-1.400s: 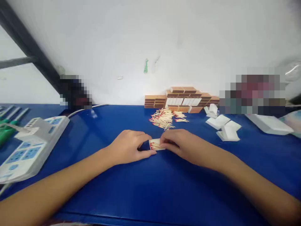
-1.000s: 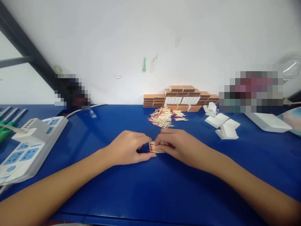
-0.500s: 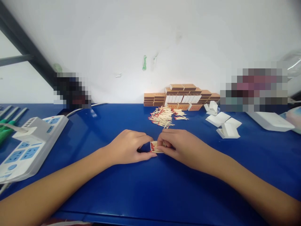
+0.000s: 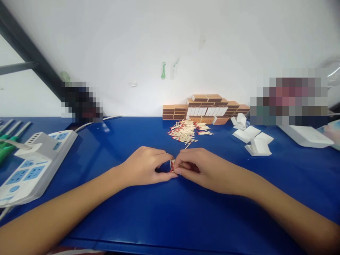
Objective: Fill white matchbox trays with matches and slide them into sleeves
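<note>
My left hand (image 4: pixel 146 165) rests on the table with thumb and fingers pinched around the left end of a small matchbox tray (image 4: pixel 171 166). Red-tipped matches lie inside the tray. My right hand (image 4: pixel 200 165) is closed over the tray, its thumb and fingertips pressed together on the matches; it hides most of the tray. Beyond the hands is a loose pile of matches (image 4: pixel 183 131), and a single match (image 4: pixel 187 145) lies at its near edge, close to my right knuckles.
Stacked matchboxes (image 4: pixel 207 106) stand against the wall behind the pile. White folded paper trays (image 4: pixel 257 146) and a flat white box (image 4: pixel 305 136) lie to the right. On the left are a white power strip (image 4: pixel 34 170) and green-handled tools (image 4: pixel 10 141). The table (image 4: pixel 159 212) is blue.
My right hand has shifted slightly left and down over the tray, its fingertips now nearer the left end and covering more matches. My left hand has stayed in place.
</note>
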{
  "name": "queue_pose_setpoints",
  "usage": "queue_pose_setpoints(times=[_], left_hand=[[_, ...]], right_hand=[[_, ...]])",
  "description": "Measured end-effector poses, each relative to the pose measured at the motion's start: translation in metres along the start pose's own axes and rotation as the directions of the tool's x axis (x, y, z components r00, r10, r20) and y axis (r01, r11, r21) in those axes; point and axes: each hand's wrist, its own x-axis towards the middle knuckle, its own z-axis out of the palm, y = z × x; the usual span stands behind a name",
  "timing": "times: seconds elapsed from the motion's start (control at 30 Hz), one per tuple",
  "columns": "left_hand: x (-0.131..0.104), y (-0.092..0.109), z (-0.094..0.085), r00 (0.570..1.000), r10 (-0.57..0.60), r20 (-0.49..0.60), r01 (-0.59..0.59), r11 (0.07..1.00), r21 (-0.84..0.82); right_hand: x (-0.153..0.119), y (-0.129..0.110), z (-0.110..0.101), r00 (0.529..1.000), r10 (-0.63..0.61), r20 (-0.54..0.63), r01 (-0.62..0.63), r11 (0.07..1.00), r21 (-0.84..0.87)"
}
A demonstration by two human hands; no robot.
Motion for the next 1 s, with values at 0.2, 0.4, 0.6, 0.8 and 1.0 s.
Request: queue_pose_setpoints(times=[0.2, 0.4, 0.6, 0.8, 1.0], left_hand=[[-0.001, 0.002, 0.000, 0.994, 0.078, -0.075, -0.076, 0.997, 0.028], [-0.002, 0.002, 0.002, 0.993, 0.090, -0.074, -0.087, 0.995, 0.046], [-0.001, 0.002, 0.001, 0.995, 0.074, -0.070, -0.071, 0.997, 0.041], [0.000, 0.003, 0.001, 0.997, 0.030, -0.074, -0.028, 0.999, 0.030], [-0.001, 0.004, 0.001, 0.998, -0.015, -0.064, 0.015, 1.000, 0.013]], right_hand=[[0.000, -0.002, 0.001, 0.997, 0.061, 0.039, -0.063, 0.996, 0.064], [-0.002, -0.002, 0.002, 0.999, 0.019, 0.051, -0.021, 0.999, 0.031], [0.000, -0.002, 0.002, 1.000, -0.005, -0.025, 0.004, 0.999, -0.033], [0.000, 0.019, -0.030, 0.975, 0.022, -0.222, -0.058, 0.986, -0.157], [0.004, 0.058, -0.039, 0.981, 0.003, -0.193, -0.063, 0.951, -0.304]])
